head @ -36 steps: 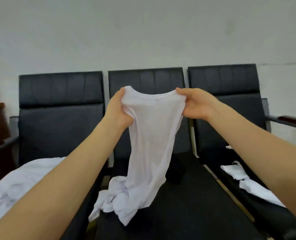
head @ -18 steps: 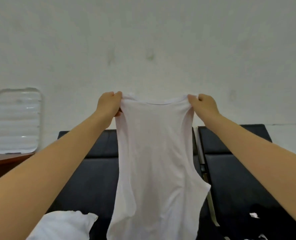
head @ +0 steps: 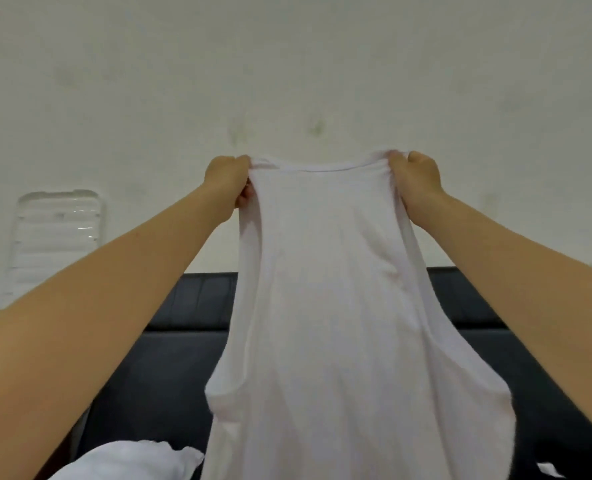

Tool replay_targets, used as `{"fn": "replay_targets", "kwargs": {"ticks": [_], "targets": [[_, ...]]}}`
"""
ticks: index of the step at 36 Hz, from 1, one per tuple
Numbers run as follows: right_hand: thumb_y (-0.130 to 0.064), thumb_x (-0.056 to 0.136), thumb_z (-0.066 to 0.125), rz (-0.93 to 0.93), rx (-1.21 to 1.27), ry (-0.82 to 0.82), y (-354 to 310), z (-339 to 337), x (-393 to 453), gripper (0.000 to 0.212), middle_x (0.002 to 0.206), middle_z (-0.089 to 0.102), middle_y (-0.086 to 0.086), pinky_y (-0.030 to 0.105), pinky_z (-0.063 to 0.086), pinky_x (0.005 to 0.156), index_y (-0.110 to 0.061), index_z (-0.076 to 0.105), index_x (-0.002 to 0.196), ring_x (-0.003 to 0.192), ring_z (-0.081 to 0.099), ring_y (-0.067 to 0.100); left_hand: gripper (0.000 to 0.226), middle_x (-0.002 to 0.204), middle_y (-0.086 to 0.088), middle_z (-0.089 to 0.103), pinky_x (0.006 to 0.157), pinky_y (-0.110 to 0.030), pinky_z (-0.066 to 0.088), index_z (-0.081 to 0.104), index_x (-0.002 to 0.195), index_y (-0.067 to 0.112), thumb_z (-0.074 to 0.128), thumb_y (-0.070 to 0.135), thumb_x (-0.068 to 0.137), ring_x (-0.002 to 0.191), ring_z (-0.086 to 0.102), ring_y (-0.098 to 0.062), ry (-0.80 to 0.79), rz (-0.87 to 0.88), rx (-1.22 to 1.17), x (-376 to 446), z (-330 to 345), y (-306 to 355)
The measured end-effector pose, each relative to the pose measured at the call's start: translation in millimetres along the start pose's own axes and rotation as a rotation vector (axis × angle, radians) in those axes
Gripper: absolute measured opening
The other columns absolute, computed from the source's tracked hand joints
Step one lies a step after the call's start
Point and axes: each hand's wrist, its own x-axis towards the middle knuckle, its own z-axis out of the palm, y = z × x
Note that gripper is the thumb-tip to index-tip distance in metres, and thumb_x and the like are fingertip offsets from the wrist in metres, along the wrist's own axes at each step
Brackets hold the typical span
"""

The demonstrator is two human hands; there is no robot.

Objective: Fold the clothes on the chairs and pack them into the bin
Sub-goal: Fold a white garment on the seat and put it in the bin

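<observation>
Fingers point(head: 244, 199) of left hand point(head: 227, 181) curled tight, pinching left shoulder strap of white tank top point(head: 339, 323). Fingers point(head: 396, 157) of right hand point(head: 416, 183) likewise curled, bunching right shoulder strap. Both fists at same height, neckline stretched taut between them. Both arms bare, reaching forward and up from lower corners of view.

Tank top held up in air, front of view centre, hanging full length from the two grips; narrow at top, widening past deep armholes, lower hem cut off by bottom of view. Fabric thin, faint vertical creases, slightly blurred.

Behind garment: black chairs point(head: 170, 358) in a row, padded backs showing left and right of hanging cloth, top edges of backs level with garment's mid-height. Seats mostly out of view.

White cloth point(head: 132, 460) bunched at bottom left, apparently lying on left chair, just beside hanging tank top; touching or not, cannot tell. Small white scrap point(head: 549, 470) at bottom right, over right chair, kind of item unclear.

Plain off-white wall point(head: 287, 81) filling upper half, few faint stains. Clear ribbed plastic bin point(head: 57, 237) against wall at far left, well apart from hands.
</observation>
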Motion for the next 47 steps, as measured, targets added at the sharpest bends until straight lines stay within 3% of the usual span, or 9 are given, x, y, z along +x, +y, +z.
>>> {"fn": "replay_targets", "kwargs": {"ticks": [6, 10, 18, 23, 28, 33, 37, 41, 47], "targets": [[-0.026, 0.094, 0.057, 0.221, -0.450, -0.201, 99, -23, -17, 0.033, 0.067, 0.045, 0.003, 0.024, 0.032, 0.048, -0.014, 0.043, 0.066, 0.055, 0.041, 0.015, 0.023, 0.047, 0.005, 0.048, 0.033, -0.011, 0.016, 0.043, 0.079, 0.017, 0.039, 0.012, 0.101, 0.031, 0.029, -0.002, -0.303, -0.396, -0.127, -4, 11, -99], [-0.010, 0.095, 0.059, 0.604, -0.284, -0.278, 168, -28, -49, 0.011, 0.080, 0.053, 0.014, 0.015, 0.040, 0.032, -0.001, 0.054, 0.099, 0.037, 0.060, 0.016, 0.011, 0.065, -0.010, 0.068, 0.041, -0.014, 0.046, 0.048, 0.097, 0.006, 0.040, 0.012, 0.103, 0.043, 0.060, -0.010, -0.291, -0.630, -0.230, -23, 36, -180], [-0.001, 0.098, 0.050, 0.862, -0.145, -0.284, 309, -19, -137, 0.038, 0.083, 0.052, 0.004, 0.017, 0.056, 0.062, 0.010, 0.046, 0.133, 0.068, 0.055, 0.012, 0.005, 0.088, -0.009, 0.066, 0.083, -0.033, 0.056, 0.065, 0.083, 0.013, 0.060, 0.013, 0.083, 0.077, 0.063, -0.020, -0.200, -0.655, -0.073, -82, 101, -342], [0.002, 0.092, 0.053, 1.001, -0.194, -0.171, 407, -14, -174, 0.035, 0.116, 0.059, 0.015, 0.040, 0.055, 0.092, 0.006, 0.055, 0.127, 0.094, 0.063, 0.028, 0.029, 0.086, -0.002, 0.067, 0.081, -0.034, 0.052, 0.068, 0.082, 0.024, 0.043, 0.015, 0.093, 0.084, 0.061, -0.019, -0.201, -0.606, 0.080, -108, 120, -438], [-0.008, 0.093, 0.053, 0.990, -0.143, -0.090, 460, 1, -173, 0.019, 0.090, 0.063, 0.001, 0.038, 0.054, 0.094, -0.003, 0.063, 0.109, 0.084, 0.069, 0.020, 0.031, 0.090, 0.000, 0.065, 0.078, -0.027, 0.050, 0.061, 0.078, 0.025, 0.040, 0.019, 0.099, 0.083, 0.059, -0.014, -0.120, -0.551, 0.075, -97, 134, -483], [-0.020, 0.089, 0.068, 1.185, -0.126, -0.412, 498, 6, -203, 0.033, 0.117, 0.060, 0.014, 0.041, 0.051, 0.098, -0.003, 0.062, 0.117, 0.111, 0.060, 0.030, 0.028, 0.085, -0.006, 0.064, 0.075, -0.033, 0.055, 0.060, 0.116, 0.000, 0.051, 0.017, 0.095, 0.078, 0.063, -0.020, -0.272, -0.842, 0.192, -105, 145, -536], [-0.019, 0.085, 0.067, 0.980, -0.366, -0.427, 509, 0, -235, 0.016, 0.083, 0.054, 0.007, 0.034, 0.044, 0.083, -0.004, 0.067, 0.086, 0.084, 0.051, 0.023, 0.024, 0.086, -0.013, 0.064, 0.076, -0.035, 0.055, 0.062, 0.100, -0.003, 0.055, 0.017, 0.086, 0.082, 0.063, -0.027, -0.386, -0.885, 0.400, -142, 132, -562], [-0.024, 0.091, 0.063, 0.701, -0.547, -0.396, 475, -24, -257, 0.028, 0.108, 0.060, -0.001, 0.025, 0.043, 0.079, -0.013, 0.064, 0.117, 0.095, 0.056, 0.014, 0.032, 0.061, -0.007, 0.045, 0.060, -0.033, 0.036, 0.045, 0.057, 0.009, 0.051, 0.015, 0.088, 0.064, 0.042, -0.024, -0.361, -0.683, 0.508, -169, 112, -547], [-0.039, 0.088, 0.064, 0.630, -0.683, -0.554, 404, -56, -303, 0.024, 0.073, 0.057, -0.005, 0.027, 0.041, 0.060, -0.019, 0.057, 0.078, 0.070, 0.054, 0.014, 0.054, 0.120, -0.014, 0.062, 0.094, -0.038, 0.047, 0.048, 0.138, 0.008, 0.054, 0.039, 0.094, 0.111, 0.058, -0.030, -0.472, -0.617, 0.762, -219, 66, -520]]}}
